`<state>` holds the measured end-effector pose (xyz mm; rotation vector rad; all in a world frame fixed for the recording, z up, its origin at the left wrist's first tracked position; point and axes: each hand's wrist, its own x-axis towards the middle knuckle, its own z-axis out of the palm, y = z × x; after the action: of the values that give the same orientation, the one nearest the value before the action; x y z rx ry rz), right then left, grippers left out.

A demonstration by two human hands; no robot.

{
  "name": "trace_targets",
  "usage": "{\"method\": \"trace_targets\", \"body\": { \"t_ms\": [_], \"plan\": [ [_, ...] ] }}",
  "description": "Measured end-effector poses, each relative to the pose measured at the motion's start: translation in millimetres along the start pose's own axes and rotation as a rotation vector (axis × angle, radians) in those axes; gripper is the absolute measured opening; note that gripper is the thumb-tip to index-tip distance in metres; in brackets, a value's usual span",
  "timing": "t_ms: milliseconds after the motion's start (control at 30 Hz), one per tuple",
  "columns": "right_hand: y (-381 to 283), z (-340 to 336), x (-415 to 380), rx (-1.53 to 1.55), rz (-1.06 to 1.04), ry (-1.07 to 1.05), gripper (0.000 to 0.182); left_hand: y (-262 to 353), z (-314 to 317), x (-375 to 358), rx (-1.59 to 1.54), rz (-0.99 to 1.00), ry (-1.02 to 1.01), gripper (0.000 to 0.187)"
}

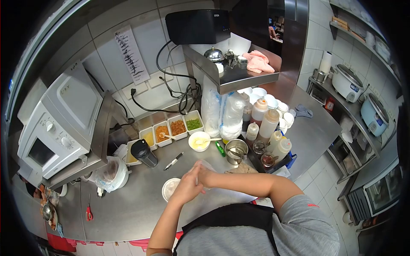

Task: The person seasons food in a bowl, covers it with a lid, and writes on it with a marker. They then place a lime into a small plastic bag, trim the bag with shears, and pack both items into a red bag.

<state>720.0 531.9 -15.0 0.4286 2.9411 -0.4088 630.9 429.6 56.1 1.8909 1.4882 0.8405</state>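
Note:
My left hand [188, 187] and my right hand [208, 177] are pressed together above the steel counter [141, 200]. The fingers of my left hand are closed and overlap my right hand, whose own fingers are mostly hidden. A bit of clear, thin plastic shows at the far side of the hands; what exactly they hold cannot be made out. Just left of my left hand, and partly covered by it, stands a white bowl [164, 197] with pale contents. Beyond the hands are a white bowl of yellow food [199, 141] with a spoon and a steel pot [236, 152].
A marker [174, 161], a black tumbler [144, 153] and red-handled scissors [89, 213] are on the counter. Food tubs [177, 126] line the back. Sauce bottles [268, 123] crowd the right. A microwave [68, 123] stands left; a metal shelf [252, 81] overhangs the back.

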Motion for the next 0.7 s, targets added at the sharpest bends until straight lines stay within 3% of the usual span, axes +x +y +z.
{"method": "trace_targets", "body": {
  "t_ms": [67, 133, 200, 300, 400, 500, 567, 633, 700],
  "plan": [
    [7.0, 9.6, 5.8, 0.012, 0.013, 0.027, 0.028, 2.4, -12.1, 2.1, -0.077, -0.035, 0.02, 0.073],
    [-4.3, -35.3, -15.2, 0.068, -0.011, 0.032, 0.037, -1.0, -21.3, 4.0, -0.1, -0.063, 0.027, 0.073],
    [-20.2, -98.7, -61.9, 0.352, -0.167, 0.045, 0.038, -26.8, -23.4, 3.9, -0.117, 0.005, 0.05, 0.072],
    [-10.0, -141.0, -135.4, 0.645, -0.305, 0.068, 0.044, 23.6, -45.9, 1.0, -0.157, -0.197, 0.008, 0.058],
    [30.2, -165.4, -211.7, 0.627, -0.21, 0.029, 0.044, 46.3, -56.0, 1.6, -0.004, -0.268, 0.06, 0.043],
    [84.6, -185.3, -283.2, 0.678, -0.017, -0.029, 0.044, 92.0, -68.7, 12.2, 0.005, -0.105, 0.345, 0.027],
    [123.4, -194.9, -325.5, 0.637, 0.02, 0.054, 0.044, 146.0, -65.8, 29.8, -0.115, 0.026, 0.562, 0.026],
    [173.7, -194.3, -359.4, 0.674, 0.007, 0.067, 0.044, 187.7, -57.6, 75.8, -0.042, 0.307, 0.76, 0.035],
    [230.5, -193.6, -386.9, 0.744, 0.004, 0.064, 0.043, 222.7, -50.4, 128.4, 0.077, 0.29, 0.963, 0.046]
  ]
}}
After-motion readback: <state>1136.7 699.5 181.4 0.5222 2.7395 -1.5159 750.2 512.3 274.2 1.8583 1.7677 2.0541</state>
